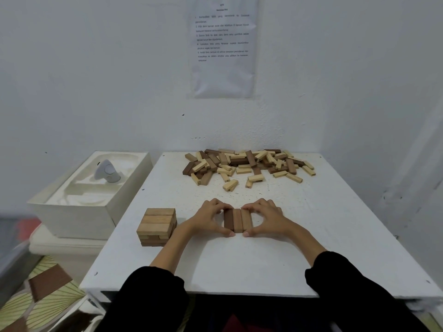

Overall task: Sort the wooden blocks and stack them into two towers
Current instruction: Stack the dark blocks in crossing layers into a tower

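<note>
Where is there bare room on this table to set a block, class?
Bare: the strip between the block pile and the left hand and right hand; the table right of them; the near edge. Crowded: the far edge.

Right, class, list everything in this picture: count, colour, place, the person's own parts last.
table: one, white, centre
loose blocks: one pile, too many to count, pale and brown mixed, far side of the table
tower: one, several layers, tan top, darker base, near left of the table
row of blocks: three side by side, one dark brown, two lighter brown, near middle
box: one, white, left of the table
device: one, pale grey, inside the box
printed sheet: one, white, on the wall
sleeves: two, black, bottom edge
left hand: grips the row's left side
right hand: grips the row's right side
</note>
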A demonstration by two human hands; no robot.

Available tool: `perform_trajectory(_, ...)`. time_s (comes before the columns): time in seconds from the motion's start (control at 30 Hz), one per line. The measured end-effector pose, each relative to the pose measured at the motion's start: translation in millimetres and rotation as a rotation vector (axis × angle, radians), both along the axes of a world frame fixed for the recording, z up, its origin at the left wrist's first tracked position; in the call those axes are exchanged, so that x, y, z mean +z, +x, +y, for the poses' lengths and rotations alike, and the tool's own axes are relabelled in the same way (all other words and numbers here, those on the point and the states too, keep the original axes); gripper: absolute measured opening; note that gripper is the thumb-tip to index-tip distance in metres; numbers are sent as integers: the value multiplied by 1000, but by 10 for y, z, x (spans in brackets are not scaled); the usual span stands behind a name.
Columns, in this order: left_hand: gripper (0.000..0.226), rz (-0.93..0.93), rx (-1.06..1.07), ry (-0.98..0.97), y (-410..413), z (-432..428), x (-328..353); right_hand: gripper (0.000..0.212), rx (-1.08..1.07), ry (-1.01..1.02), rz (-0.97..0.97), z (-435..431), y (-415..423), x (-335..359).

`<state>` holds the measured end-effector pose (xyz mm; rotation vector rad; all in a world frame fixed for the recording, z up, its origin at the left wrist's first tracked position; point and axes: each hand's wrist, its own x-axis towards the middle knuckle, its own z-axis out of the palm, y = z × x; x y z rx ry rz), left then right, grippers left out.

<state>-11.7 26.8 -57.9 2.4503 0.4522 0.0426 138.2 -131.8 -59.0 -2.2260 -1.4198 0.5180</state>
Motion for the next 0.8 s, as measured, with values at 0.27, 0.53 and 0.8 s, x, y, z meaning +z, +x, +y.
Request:
perform_trajectory(0.27,91,-34,20,18,-25,-40,-42,86,20,30,-11,0,-26,-19)
perform_trajectory(0.53,85,-74,33,-25,-54,-84,15,75,6,134,34,-31,-86,-37)
perform_trajectory(0.8,72,-120,13,71,-62,30,506,70,34,291,47,30,-87,366)
